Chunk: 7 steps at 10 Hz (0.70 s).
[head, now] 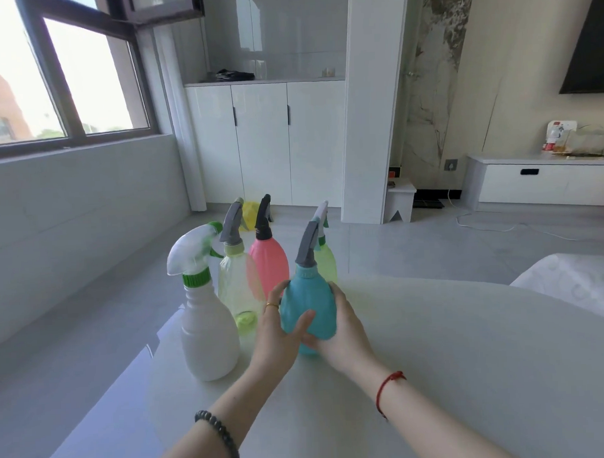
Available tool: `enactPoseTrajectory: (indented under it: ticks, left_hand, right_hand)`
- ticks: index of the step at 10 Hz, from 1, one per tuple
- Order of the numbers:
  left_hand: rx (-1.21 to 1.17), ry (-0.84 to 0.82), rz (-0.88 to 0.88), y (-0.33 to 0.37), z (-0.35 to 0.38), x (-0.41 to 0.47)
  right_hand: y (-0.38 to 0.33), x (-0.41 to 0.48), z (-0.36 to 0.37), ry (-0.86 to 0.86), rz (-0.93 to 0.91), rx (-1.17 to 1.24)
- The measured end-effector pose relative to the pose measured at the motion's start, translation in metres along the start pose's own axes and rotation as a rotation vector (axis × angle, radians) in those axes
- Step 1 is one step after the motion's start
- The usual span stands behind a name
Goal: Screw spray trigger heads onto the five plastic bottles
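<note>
— While both hands wrap it, where's the teal plastic bottle?
— On the white table; my left hand and right hand clasp it, hiding its base.

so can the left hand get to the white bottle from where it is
Probably yes. The white bottle stands just left of the left hand, with bare table between them, but that hand would first have to let go of the teal bottle.
</note>
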<state>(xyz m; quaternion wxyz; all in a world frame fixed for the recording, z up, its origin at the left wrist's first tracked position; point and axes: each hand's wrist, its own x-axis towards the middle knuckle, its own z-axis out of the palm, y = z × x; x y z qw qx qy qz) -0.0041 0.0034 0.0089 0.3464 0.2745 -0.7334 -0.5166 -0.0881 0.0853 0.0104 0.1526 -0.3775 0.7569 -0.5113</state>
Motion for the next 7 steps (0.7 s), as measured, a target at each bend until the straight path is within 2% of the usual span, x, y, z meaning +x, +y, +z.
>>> enactPoseTrajectory:
  ticks: [3, 5, 6, 7]
  left_hand:
    - [0.049, 0.052, -0.013, -0.017, -0.005, 0.023]
    - [0.204, 0.054, 0.011, -0.012, -0.003, 0.016]
    - [0.259, 0.106, 0.09, -0.003, -0.004, 0.004]
    - [0.289, 0.159, 0.264, 0.001, 0.0, -0.015]
  right_hand:
    - [0.005, 0.025, 0.027, 0.017, 0.018, -0.023]
    - [0.008, 0.018, 0.023, -0.024, 0.045, -0.044]
    - [0.006, -0.008, 0.01, -0.005, 0.073, 0.007]
    - [-0.001, -0.041, -0.013, 0.134, 0.046, 0.232]
